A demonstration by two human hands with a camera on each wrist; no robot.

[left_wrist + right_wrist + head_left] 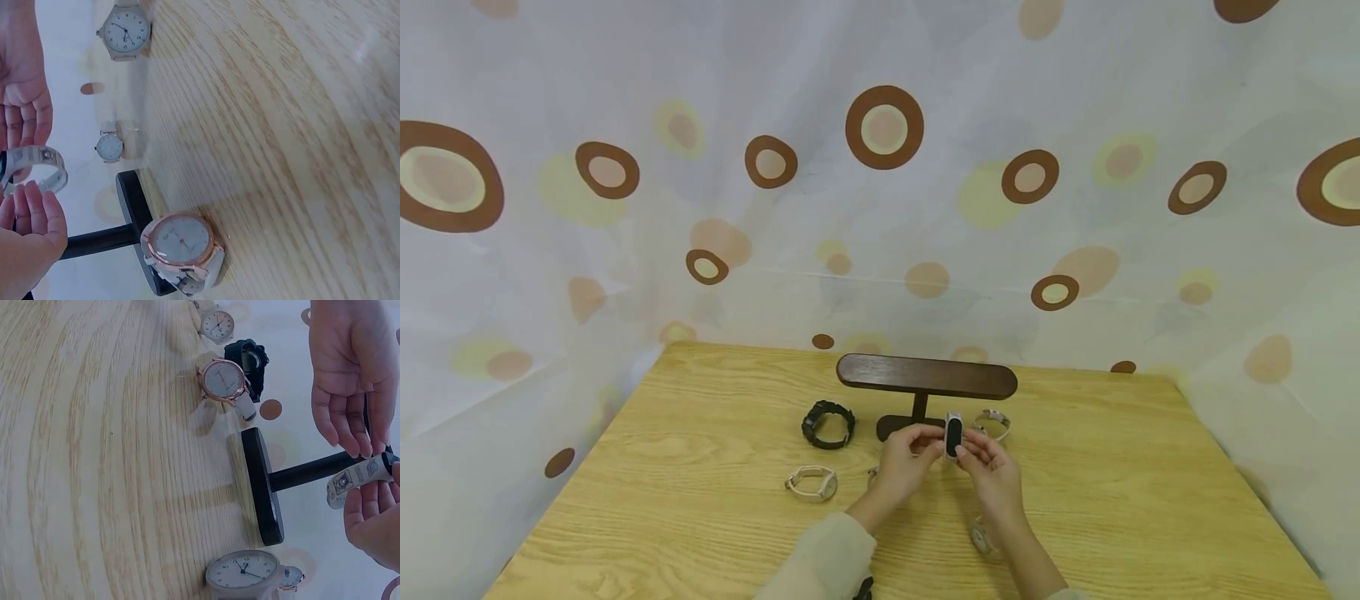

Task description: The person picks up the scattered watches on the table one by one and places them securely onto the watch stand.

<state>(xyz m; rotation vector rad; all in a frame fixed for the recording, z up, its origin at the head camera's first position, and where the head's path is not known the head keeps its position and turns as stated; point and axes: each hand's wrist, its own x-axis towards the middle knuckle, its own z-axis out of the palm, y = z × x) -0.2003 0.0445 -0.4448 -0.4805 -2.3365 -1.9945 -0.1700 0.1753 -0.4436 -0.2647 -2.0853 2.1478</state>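
Note:
A fitness band (pixel 953 437) with a dark screen and a pale, printed strap is held up in front of the watch stand, its strap bent into a loop. My left hand (pixel 906 460) pinches its left side between thumb and fingers. From the right, my right hand (pixel 996 482) grips the other side, thumb at the screen's lower edge. The left wrist view shows the pale strap (pixel 44 155) between both hands' fingertips. Behind the hands, the dark wooden stand (pixel 927 377) has a bare crossbar; its base is partly hidden.
Left of the stand lie a black watch (pixel 829 425) and a pale-strapped watch (pixel 812 483). Another watch (pixel 992 425) is behind my right hand. A white-dial watch (pixel 981 537) lies beside my right wrist. Near my left wrist is a rose-gold watch (pixel 181 239). Patterned cloth (pixel 925 208) hangs behind the table.

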